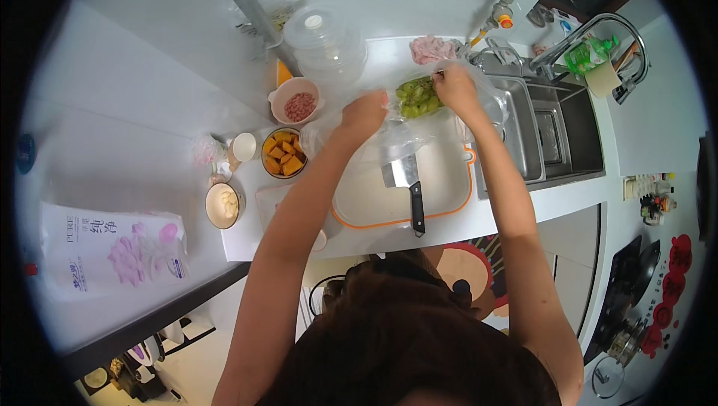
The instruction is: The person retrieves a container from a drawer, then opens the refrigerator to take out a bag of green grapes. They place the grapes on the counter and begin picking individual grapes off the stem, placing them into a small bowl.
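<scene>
Green grapes (416, 97) lie in a clear plastic bag (387, 139) above the back of a cutting board (370, 198) with an orange rim. My left hand (363, 113) grips the bag's gathered film on the left of the grapes. At their right edge is my right hand (453, 87), its fingers pinched at the bunch's top; whether they hold the stem, the film or both cannot be told. A cleaver (405, 171) with a black handle rests on the board below the bag, its handle end over the front rim.
Left of the board stand a bowl of orange squash chunks (284, 153), a bowl of reddish beans (300, 106) and a bowl of garlic cloves (224, 205). Clear plastic containers (325, 41) stand behind. A steel sink (519, 125) with a faucet (594, 24) is at the right, beside a pink cloth (431, 50).
</scene>
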Demonstrator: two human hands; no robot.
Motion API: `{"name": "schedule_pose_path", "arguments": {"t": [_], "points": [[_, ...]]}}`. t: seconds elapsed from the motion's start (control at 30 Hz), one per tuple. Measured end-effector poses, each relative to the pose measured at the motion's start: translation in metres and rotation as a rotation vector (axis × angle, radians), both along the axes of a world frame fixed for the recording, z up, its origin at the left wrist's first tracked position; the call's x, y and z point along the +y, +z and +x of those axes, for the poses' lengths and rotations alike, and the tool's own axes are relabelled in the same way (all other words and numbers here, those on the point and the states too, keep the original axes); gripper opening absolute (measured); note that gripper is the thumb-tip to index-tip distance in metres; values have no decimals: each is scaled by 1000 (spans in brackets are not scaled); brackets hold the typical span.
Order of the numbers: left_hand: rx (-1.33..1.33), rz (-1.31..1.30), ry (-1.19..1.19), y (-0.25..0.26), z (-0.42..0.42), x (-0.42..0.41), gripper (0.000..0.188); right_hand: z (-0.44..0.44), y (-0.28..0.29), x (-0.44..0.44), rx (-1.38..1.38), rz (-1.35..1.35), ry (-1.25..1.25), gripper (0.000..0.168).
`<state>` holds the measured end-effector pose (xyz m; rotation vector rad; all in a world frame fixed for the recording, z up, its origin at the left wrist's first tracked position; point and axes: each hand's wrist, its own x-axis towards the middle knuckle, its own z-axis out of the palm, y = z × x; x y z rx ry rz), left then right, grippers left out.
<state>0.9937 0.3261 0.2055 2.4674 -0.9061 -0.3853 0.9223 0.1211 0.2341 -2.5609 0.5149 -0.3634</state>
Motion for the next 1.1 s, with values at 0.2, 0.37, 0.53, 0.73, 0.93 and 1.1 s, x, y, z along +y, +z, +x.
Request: {"name": "schedule_pose_path", "arguments": {"t": [0.2, 0.37, 0.53, 0.73, 0.93, 1.1], "points": [[-119, 146, -15, -4, 21, 14, 16, 1, 18, -23, 23, -32, -12, 17], [-165, 176, -1, -6, 27, 18, 20, 1, 26, -36, 52, 73, 12, 17], [34, -419, -86, -7, 27, 0, 33, 0, 25, -30, 40, 133, 14, 15], [306, -451, 15, -1, 0, -20, 42, -3, 17, -25, -11, 266, 22, 17], [112, -522, 141, 5, -32, -23, 42, -10, 16, -21, -46, 391, -23, 17], [-220, -578, 123, 16, -44, -24, 38, -11, 13, -20, -47, 448, -58, 16]]}}
